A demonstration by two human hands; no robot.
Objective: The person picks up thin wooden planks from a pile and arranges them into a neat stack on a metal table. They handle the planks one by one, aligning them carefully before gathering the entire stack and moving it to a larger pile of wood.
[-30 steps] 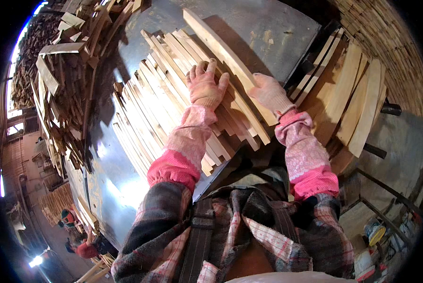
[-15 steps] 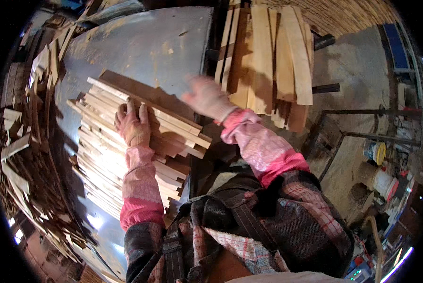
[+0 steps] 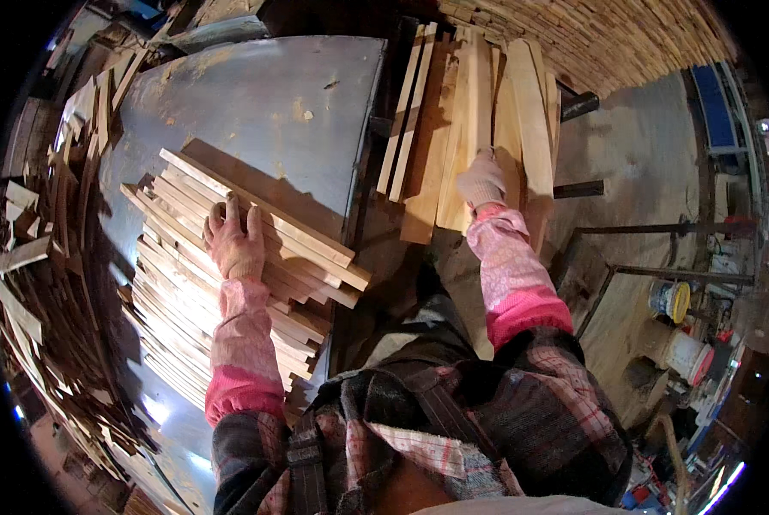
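Pink-sleeved left hand (image 3: 235, 246): spread over narrow pale wooden strips (image 3: 191, 262)
Pink-sleeved right hand (image 3: 483, 181): grasps long pale wooden board (image 3: 480, 99)

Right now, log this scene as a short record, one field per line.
Left hand: fingers spread, resting on pale wooden strips
Right hand: at the near end of a long board, grip partly hidden
Strip layout: side by side, ends uneven, on a grey metal table
Right of table: stacked boards, the long board among them
Left of table: heap of wood pieces
Far right: white-and-yellow container, white-and-red container
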